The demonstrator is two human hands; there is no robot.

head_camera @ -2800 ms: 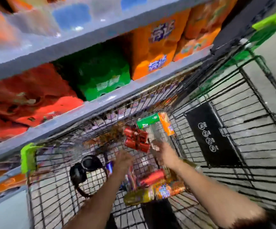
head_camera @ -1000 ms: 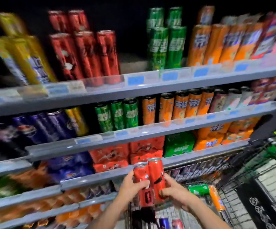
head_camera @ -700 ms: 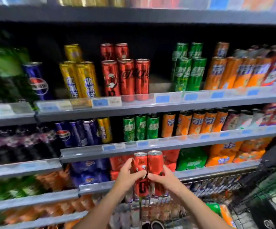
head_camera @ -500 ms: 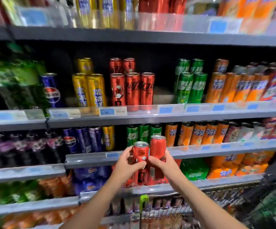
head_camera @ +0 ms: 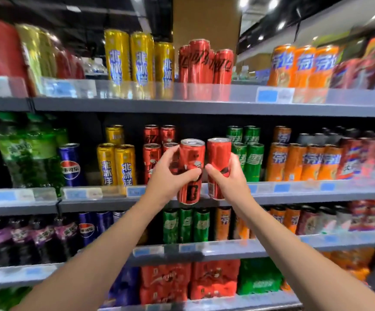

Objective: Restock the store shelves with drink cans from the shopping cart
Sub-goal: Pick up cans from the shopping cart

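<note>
Left hand (head_camera: 170, 176) and right hand (head_camera: 227, 176) each grip a red can (head_camera: 192, 158) before the shelf (head_camera: 316, 194).

Both hands now lift the two red cans (head_camera: 201, 169) from the cart up to the second shelf (head_camera: 294, 194), level with its red cans; the pair, earlier pressed together, now stands slightly parted.

Both arms raised, left grip (head_camera: 173, 176) and right grip (head_camera: 229, 176) curled.
</note>
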